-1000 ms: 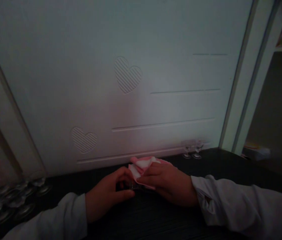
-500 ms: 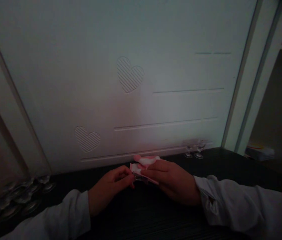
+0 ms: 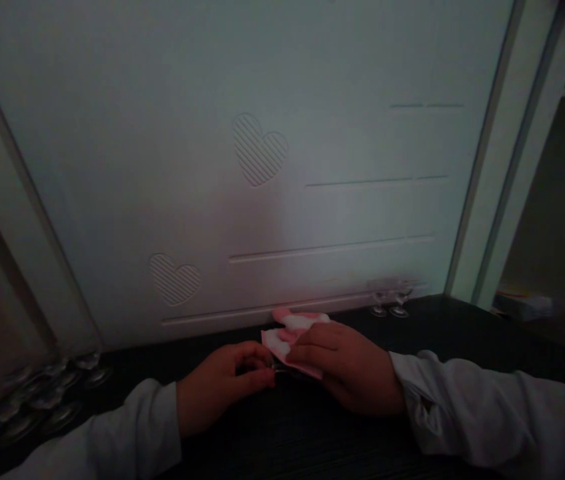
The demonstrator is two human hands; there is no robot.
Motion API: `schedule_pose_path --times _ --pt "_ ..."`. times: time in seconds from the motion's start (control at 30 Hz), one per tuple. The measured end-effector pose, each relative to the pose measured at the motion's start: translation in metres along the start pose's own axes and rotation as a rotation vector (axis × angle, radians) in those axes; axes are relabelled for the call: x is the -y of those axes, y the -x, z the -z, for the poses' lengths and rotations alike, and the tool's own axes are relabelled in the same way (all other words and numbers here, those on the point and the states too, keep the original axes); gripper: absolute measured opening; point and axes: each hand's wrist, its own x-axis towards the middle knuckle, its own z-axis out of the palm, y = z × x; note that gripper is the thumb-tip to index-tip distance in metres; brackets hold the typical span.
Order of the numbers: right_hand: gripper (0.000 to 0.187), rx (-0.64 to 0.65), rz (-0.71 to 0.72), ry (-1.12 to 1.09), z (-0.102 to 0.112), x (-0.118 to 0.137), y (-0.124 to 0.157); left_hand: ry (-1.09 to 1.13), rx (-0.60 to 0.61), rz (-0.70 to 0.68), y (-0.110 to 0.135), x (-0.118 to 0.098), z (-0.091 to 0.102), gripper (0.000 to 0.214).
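Observation:
My right hand [image 3: 347, 363] is closed over a pink and white cloth [image 3: 287, 337], its fingers bent down onto the folds. From under the cloth's near edge comes the glint of a small glass [image 3: 278, 367], mostly hidden by cloth and fingers. My left hand [image 3: 229, 380] pinches the left end of this glass between thumb and fingers. Both hands are low over the dark tabletop [image 3: 272, 433], close together.
Several small stemmed glasses [image 3: 47, 393] stand in a cluster at the left. Two more stemmed glasses [image 3: 398, 300] are at the back right, by a white panel [image 3: 352, 213] with carved hearts and lines. A shelf unit [image 3: 547, 200] rises on the right.
The cloth has shifted slightly in my right hand and now covers more of the glass. My left fingertips have moved a little right and down.

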Motion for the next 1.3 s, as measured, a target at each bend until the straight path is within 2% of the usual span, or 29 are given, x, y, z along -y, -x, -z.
schedule_pose_path --times 0.27,0.43,0.67,0.8,0.97,1.03,1.3 --pt "0.036 0.101 -0.008 -0.022 0.0027 0.0015 -0.0028 -0.021 -0.025 -0.007 -0.0004 -0.0010 -0.0004 0.020" --pt "0.025 0.090 -0.081 -0.065 0.0012 0.0014 -0.0009 -0.027 -0.031 -0.047 0.0001 0.0010 0.0018 0.024" --pt "0.027 0.084 -0.172 -0.064 -0.0004 0.0017 0.0003 -0.056 -0.047 -0.067 -0.0003 0.0053 0.0033 0.029" --pt "0.024 0.105 -0.163 -0.069 0.0017 0.0032 -0.0013 -0.009 -0.040 -0.062 -0.0008 0.0063 0.0032 0.028" --pt "0.021 0.055 -0.156 -0.053 0.0007 0.0019 0.0008 0.117 -0.077 -0.047 -0.0009 0.0069 0.0005 0.039" --pt "0.020 0.025 -0.134 -0.053 -0.0008 0.0006 0.0020 0.166 -0.078 -0.055 -0.0010 0.0061 -0.0008 0.032" --pt "0.030 -0.030 -0.039 0.039 -0.0024 0.0004 0.0029 0.149 -0.106 -0.061 -0.0020 0.0020 -0.0022 0.032"
